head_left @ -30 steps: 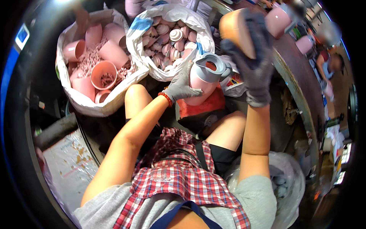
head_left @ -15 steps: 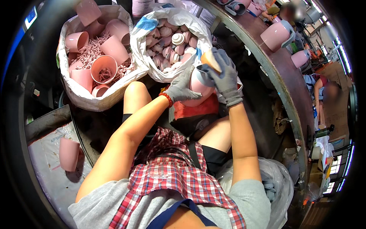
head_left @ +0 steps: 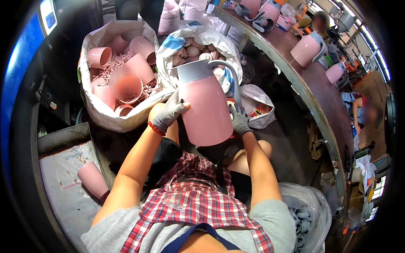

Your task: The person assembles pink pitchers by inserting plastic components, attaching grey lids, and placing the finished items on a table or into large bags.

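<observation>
A large pink jug (head_left: pixel 206 114) with a grey collar and a long grey handle (head_left: pixel 235 80) is held upright in front of me, leaning slightly. My left hand (head_left: pixel 170 113), in a grey glove with the thumb showing, presses round its left side. On the right side, below the handle, my gloved right hand (head_left: pixel 239 121) is closed against the jug, its fingers partly hidden by it. Just beyond that hand a small tan patch shows, and I cannot make out whether it is held.
Left ahead stands a white sack (head_left: pixel 122 122) of pink cups and shreds. Behind the jug is another sack (head_left: pixel 198 31) of small pink parts. One pink cup (head_left: pixel 93 179) lies on a tray at left. A curved bench (head_left: pixel 291 63) bears more jugs; people work beyond.
The jug has come up and nearer, now upright and fully visible. My right hand has dropped from its grey top, where it held a tan pad, to its right side.
</observation>
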The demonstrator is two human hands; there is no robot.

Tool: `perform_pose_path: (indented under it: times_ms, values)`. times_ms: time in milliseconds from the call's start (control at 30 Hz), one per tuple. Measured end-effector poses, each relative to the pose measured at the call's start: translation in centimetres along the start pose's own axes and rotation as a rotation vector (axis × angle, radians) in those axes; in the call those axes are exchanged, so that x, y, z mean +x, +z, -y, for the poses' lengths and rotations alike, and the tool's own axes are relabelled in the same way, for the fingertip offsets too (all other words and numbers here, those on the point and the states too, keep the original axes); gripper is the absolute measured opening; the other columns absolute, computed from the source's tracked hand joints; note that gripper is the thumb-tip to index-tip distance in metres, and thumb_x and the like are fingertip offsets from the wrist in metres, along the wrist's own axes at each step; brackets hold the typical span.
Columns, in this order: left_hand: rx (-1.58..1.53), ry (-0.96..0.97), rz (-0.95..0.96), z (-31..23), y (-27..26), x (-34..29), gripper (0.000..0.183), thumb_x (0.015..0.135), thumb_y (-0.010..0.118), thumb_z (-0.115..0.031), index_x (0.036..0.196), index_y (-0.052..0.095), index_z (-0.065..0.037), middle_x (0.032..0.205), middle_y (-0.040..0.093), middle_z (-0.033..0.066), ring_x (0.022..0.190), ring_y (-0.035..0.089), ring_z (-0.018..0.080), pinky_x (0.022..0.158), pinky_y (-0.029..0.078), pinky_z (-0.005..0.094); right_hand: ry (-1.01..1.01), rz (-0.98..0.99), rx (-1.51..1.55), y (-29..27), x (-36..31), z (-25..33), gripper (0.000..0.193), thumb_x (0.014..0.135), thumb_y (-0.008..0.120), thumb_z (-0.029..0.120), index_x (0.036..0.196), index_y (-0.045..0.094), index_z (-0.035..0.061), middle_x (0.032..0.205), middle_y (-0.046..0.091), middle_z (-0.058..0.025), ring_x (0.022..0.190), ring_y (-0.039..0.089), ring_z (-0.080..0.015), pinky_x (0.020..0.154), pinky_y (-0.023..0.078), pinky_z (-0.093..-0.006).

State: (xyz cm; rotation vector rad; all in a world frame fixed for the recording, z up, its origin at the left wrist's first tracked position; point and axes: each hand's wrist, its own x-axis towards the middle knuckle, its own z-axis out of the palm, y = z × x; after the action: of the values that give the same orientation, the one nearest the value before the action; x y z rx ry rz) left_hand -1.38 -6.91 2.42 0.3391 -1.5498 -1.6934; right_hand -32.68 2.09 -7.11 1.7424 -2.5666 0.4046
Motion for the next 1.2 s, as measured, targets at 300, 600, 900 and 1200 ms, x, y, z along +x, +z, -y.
perform_pose_path:
  times_ms: [300,600,900,1200]
  values:
    - [0.041,-0.007,0.118,-0.4,2.9,2.7,0.092,0.07,0.072,-0.035,0.143,0.026,-0.003,0.106,0.05,0.0012,0.075,0.041,0.0045,0.064,0.037,0.0195,-0.133,0.208,1.375,-21.1,-2.1,4.5,0.048,0.093,0.054,0.026,0.135,0.039,0.0084,0.087,0.062,-0.0041,0.053,0.055,-0.0083,0.044,0.04,-0.0181]
    - [-0.309,0.041,0.215,2.2,3.7,5.4,0.097,0.074,0.072,-0.051,0.146,0.021,-0.011,0.146,0.029,0.0157,0.131,0.036,0.0291,0.103,0.033,0.0425,-0.165,-0.102,1.437,-28.0,-2.6,3.7,0.021,0.09,0.06,0.012,0.107,0.057,0.0004,0.097,0.063,-0.0093,0.078,0.064,-0.0137,0.057,0.051,-0.0227]
    - [-0.375,-0.019,0.172,0.2,0.7,4.5,0.061,0.088,0.061,-0.019,0.139,0.03,-0.003,0.131,0.047,0.0196,0.115,0.053,0.0286,0.096,0.043,0.0404,0.085,-0.775,0.85,-37.9,5.2,-5.6,0.037,0.089,0.06,0.041,0.101,0.062,0.0067,0.075,0.065,-0.0029,0.047,0.053,-0.007,0.04,0.035,-0.0214]
    - [-0.029,0.013,-0.256,-0.7,-6.0,-0.3,0.05,0.093,0.055,-0.021,0.135,0.037,-0.001,0.119,0.057,0.0155,0.102,0.06,0.0232,0.089,0.049,0.0355,0.236,-0.86,0.485,-36.0,14.1,-12.9,0.038,0.083,0.067,0.039,0.096,0.063,0.0036,0.071,0.065,-0.0056,0.052,0.059,-0.0112,0.046,0.045,-0.0275]
